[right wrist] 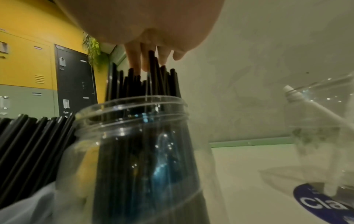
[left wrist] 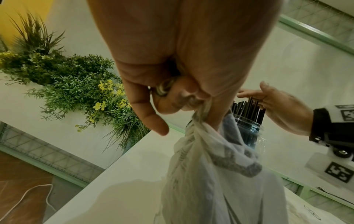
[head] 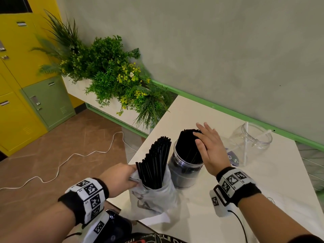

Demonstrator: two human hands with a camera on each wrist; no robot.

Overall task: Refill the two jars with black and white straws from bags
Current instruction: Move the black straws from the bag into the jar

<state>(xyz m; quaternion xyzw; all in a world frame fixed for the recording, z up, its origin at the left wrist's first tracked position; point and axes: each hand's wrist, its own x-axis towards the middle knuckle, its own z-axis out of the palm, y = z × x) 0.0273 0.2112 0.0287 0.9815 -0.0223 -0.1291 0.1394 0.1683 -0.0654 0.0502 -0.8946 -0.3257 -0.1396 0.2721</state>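
A clear jar (head: 184,172) (right wrist: 134,151) packed with black straws (head: 186,144) (right wrist: 153,81) stands near the table's left edge. My right hand (head: 208,146) lies flat on the straw tops, fingers (right wrist: 134,60) straight. Just left of it a thin plastic bag (head: 152,197) (left wrist: 220,174) holds more black straws (head: 156,163) fanning upward. My left hand (head: 121,179) (left wrist: 172,94) pinches the bag's bunched rim. A second clear jar (head: 250,142) (right wrist: 325,128) at the back right holds a couple of white straws (head: 246,142).
The white table (head: 263,190) ends in an edge just left of the bag. A dark blue round label (right wrist: 323,203) lies beside the second jar. Green plants (head: 114,76), yellow and green lockers (head: 26,85) and a white cable (head: 70,158) on the floor lie to the left.
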